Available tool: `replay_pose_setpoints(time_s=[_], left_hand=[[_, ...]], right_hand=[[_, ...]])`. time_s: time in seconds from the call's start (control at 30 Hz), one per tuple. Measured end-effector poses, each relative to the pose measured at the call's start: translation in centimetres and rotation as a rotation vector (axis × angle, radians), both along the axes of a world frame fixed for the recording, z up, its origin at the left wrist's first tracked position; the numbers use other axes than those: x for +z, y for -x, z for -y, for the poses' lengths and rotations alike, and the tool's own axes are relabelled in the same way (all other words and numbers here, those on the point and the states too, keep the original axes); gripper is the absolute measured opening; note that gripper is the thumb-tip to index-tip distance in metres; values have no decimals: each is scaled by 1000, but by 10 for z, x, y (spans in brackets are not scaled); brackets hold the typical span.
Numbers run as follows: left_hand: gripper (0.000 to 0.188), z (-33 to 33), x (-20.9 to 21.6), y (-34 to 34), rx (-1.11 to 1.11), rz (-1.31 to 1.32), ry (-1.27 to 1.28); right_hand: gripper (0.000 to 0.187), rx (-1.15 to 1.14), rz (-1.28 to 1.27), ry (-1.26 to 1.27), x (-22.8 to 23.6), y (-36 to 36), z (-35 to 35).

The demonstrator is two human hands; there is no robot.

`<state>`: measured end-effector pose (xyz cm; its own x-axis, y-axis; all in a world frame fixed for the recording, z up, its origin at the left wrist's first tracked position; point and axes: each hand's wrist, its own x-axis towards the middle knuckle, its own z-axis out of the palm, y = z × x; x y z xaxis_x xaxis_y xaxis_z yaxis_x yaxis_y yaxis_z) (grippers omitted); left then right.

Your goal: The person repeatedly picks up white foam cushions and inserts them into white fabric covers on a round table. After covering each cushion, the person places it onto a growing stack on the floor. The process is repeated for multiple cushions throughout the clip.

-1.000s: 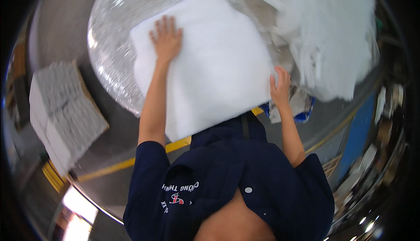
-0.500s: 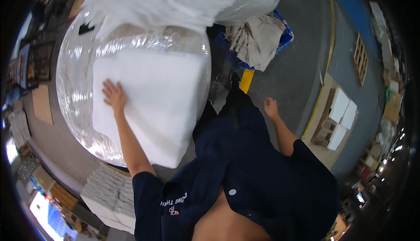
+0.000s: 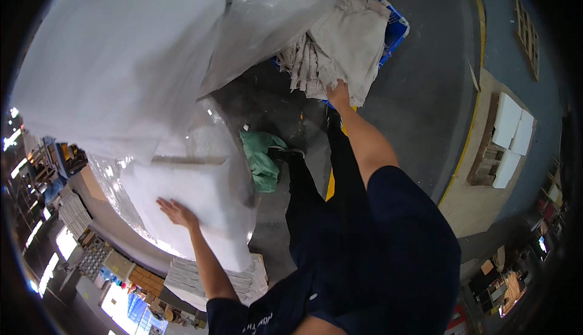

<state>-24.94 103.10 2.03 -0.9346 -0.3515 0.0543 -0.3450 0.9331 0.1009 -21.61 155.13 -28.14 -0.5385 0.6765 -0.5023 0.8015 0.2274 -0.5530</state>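
My left hand (image 3: 177,213) lies flat, fingers spread, on a stack of soft white sheets (image 3: 200,186) that looks like padding. Clear plastic wrap (image 3: 115,174) surrounds the lower pile beneath it. Ahead of me, my right hand (image 3: 340,95) reaches to the near edge of a heap of beige-grey cloth (image 3: 355,34) with frayed edges. Its fingers are closed on that cloth edge, though the fingertips are partly hidden. The cloth fills and overhangs a blue plastic crate (image 3: 398,28) on the floor.
A big white plastic-covered bundle (image 3: 133,49) looms at far left. Green sacking (image 3: 261,162) lies by my foot. Grey-white stacked sheets (image 3: 188,280) sit at near left. White panels on a pallet (image 3: 510,125) and another wooden pallet (image 3: 527,37) are to the right.
My right hand has gone from hanging beside me to the cloth in the crate. I have leaned forward, and the view has shifted. My left hand still rests on the white stack.
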Motion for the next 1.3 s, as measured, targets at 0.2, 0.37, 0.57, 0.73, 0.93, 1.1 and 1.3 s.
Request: replay_pose_setpoints(time_s=[0.2, 0.37, 0.57, 0.73, 0.93, 1.1, 1.3], left_hand=[[67, -5, -19, -6, -24, -42, -15], [73, -10, -18, 6, 15, 10, -21], [71, 1, -1, -25, 104, 34, 85], [65, 11, 0, -27, 133, 65, 77], [66, 33, 18, -41, 48, -192, -8], [55, -158, 26, -73, -811, -77, -949], [83, -290, -38, -154, -84, 1365, -1461]], right_hand=[[53, 242, 90, -215, -27, 67, -11], [33, -104, -161, 68, -31, 15, -77], [35, -416, -513, 121, 45, 10, -117], [42, -505, -773, 382, 187, 7, -150], [46, -164, -825, 566, 398, -49, -115], [36, -296, -988, 594, 518, -110, -48], [37, -215, -1163, 574, 604, -168, 4]])
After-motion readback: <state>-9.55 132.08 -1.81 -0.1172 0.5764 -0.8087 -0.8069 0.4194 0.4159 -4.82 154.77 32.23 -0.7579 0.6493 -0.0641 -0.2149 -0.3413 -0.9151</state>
